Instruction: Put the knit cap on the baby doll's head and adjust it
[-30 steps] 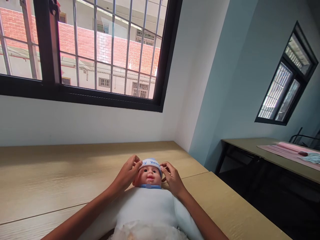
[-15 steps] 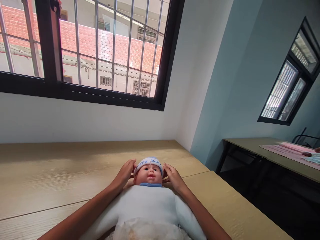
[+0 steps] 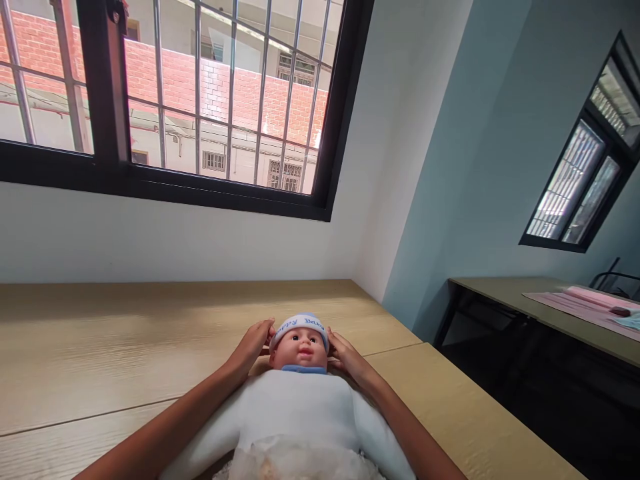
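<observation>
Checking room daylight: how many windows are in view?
2: a black-framed barred window straight ahead, and a narrower window in the blue wall to the right. Others may be out of view.

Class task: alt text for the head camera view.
A person's left hand and right hand cup the head of a plastic baby doll in a white padded wrap and white-and-blue cap, lying on a pale wooden table beneath a black-framed barred window.
</observation>
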### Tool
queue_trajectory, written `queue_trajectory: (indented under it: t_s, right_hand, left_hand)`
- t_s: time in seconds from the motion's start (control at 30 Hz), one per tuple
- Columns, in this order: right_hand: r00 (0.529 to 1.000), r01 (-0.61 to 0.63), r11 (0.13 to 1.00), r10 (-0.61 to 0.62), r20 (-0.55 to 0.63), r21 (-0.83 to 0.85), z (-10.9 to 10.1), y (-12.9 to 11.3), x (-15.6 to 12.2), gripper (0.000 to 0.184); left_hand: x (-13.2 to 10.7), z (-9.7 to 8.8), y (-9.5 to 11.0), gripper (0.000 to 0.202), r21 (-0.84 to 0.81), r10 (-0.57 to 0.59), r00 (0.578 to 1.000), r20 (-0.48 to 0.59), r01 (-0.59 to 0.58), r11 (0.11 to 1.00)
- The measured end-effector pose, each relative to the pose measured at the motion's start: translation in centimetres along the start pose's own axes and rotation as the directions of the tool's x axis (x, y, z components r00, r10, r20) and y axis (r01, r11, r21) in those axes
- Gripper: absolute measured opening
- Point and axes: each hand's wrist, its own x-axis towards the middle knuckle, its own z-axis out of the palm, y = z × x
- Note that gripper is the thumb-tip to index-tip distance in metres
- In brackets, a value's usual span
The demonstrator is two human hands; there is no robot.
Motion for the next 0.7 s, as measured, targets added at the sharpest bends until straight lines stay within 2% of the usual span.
queue_trajectory:
  t_s: [0.13, 0.3, 0.7]
  right_hand:
    - [1.0, 0.003, 0.999, -0.003, 0.003, 0.04, 0.3, -0.5, -0.5, 0.045]
    - [1.0, -0.02, 1.0, 0.019, 0.016, 0.01, 0.3, -0.7, -0.9, 0.048]
    - [0.998, -0.021, 1.0, 0.022, 0.05, -0.017, 1.0, -2.1, -2.3, 0.049]
  left_hand:
    - [0.2, -0.1, -0.5, 0.033, -0.005, -0.052, 0.999, 0.012, 0.052, 0.999]
    - [0.5, -0.1, -0.7, 0.031, 0.027, -0.102, 0.994, 0.038, 0.101, 0.995]
    - [-0.5, 0.3, 0.1, 0.034, 0.045, -0.089, 0.996, 0.009, 0.088, 0.995]
